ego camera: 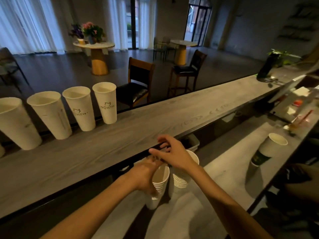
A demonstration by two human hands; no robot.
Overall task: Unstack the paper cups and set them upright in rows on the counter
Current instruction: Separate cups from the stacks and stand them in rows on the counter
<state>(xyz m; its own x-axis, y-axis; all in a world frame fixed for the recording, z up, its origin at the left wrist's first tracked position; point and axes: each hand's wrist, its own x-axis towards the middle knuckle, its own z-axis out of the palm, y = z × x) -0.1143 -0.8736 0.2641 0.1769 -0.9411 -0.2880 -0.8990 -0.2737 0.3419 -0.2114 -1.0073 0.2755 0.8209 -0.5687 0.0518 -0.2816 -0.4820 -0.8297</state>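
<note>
Two stacks of nested white paper cups stand side by side on the lower pale worktop (224, 169), just below the near edge of the raised wood-grain counter (155, 121). The left hand (146, 175) wraps its curled fingers around the upper rims of the left stack (159, 183), gripping it from the side. The right hand (174, 154) hovers over the right stack (181, 180), its fingers loosely spread and reaching forward toward the counter's dark edge; it holds nothing that can be made out.

On the counter's far side, four tall white cups (105, 102) stand upright in a row, rims nearly touching, the two rightmost showing a small dark printed logo. A further cup stack with a dark green band (265, 150) stands well apart to the right on the worktop. Beyond the counter sit two dark wooden chairs (138, 80) and a round table with potted flowers (91, 31).
</note>
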